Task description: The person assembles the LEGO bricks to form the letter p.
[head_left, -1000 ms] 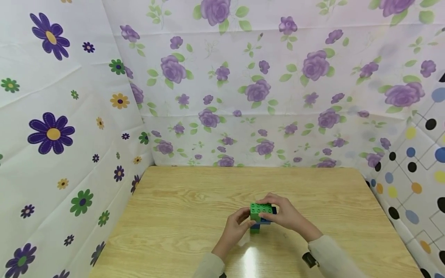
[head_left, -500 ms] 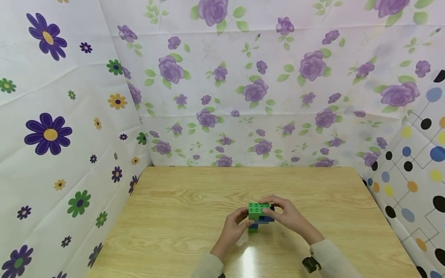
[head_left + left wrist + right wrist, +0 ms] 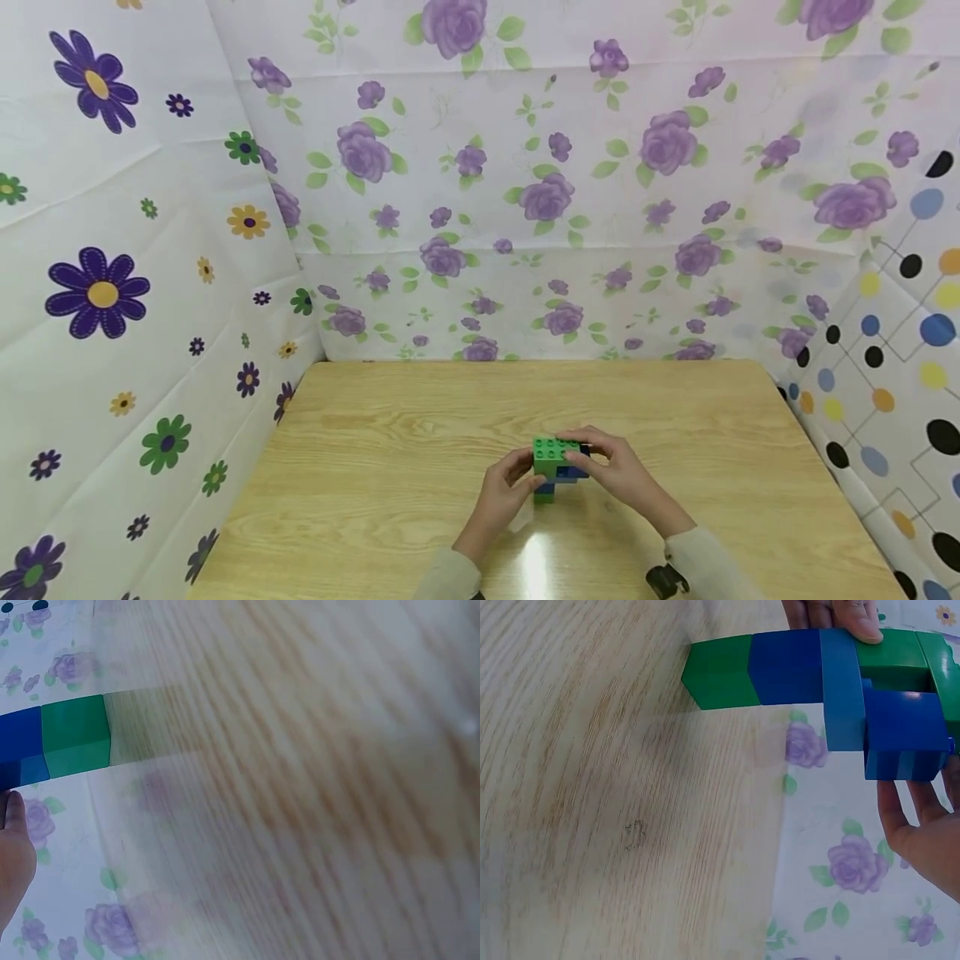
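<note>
A small tower of toy building bricks stands on the wooden table, gripped by both hands. A green brick (image 3: 720, 671) forms its foot, with a dark blue brick (image 3: 787, 664) above it and a wider light blue brick (image 3: 844, 690) over that. On top, a long studded green brick (image 3: 550, 450) bridges a green brick and a dark blue block (image 3: 904, 724) on the right. My left hand (image 3: 502, 500) holds the upper left side between thumb and fingers. My right hand (image 3: 618, 471) pinches the upper right end, its thumb on the top brick's near edge.
The wooden table (image 3: 375, 467) meets a rose-print cloth (image 3: 450, 208) at its far edge. A daisy-print cloth (image 3: 172, 350) hangs at the left and a dotted cloth (image 3: 892, 417) at the right.
My right thumb has shifted slightly up to the top green brick, uncovering more of the dark blue block at the right. My left hand keeps its grip; the head view has drifted slightly.
</note>
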The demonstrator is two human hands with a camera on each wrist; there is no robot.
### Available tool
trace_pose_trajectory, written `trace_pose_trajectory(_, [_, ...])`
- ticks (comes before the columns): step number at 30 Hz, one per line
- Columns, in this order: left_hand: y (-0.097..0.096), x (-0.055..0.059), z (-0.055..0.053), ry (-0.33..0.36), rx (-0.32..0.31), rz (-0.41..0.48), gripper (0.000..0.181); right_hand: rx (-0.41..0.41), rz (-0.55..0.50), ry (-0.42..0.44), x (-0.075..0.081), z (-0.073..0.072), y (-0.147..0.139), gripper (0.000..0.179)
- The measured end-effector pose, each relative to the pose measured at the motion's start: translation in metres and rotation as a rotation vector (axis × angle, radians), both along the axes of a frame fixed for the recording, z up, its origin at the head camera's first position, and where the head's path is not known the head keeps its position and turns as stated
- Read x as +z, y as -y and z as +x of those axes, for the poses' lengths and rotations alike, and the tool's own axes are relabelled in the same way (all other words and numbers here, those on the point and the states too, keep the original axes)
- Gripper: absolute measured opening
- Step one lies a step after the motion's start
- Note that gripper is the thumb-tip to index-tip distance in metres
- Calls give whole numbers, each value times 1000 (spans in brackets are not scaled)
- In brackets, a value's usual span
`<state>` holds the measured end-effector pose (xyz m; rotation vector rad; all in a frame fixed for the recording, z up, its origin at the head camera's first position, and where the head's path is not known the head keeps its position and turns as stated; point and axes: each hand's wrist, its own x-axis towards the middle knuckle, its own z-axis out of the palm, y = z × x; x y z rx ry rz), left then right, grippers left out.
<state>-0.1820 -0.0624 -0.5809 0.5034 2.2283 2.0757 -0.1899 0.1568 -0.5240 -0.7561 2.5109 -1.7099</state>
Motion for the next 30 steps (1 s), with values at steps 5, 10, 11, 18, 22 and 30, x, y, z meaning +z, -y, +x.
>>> trace_pose_trajectory(5, [-2, 10, 4, -7, 5, 8, 38, -4, -81, 124, -8, 2, -11, 33])
trace_pose_trajectory(10, [0, 20, 9, 37, -8, 57, 39, -31, -168, 227, -19, 8, -25, 36])
trace_pose_trajectory(11, [0, 18, 8, 44, -12, 67, 40, -28, -181, 234, -21, 9, -27, 37])
trace_pose_trajectory(18, [5, -1, 1, 74, -51, 128, 44, 5, -246, 206, -36, 17, -29, 43])
trace_pose_trajectory(22, [8, -2, 0, 76, -60, 137, 44, -25, -268, 181, -39, 18, -27, 43])
trace_pose_trajectory(30, [14, -3, -1, 69, -82, 135, 44, -99, -279, 187, -42, 22, -23, 41])
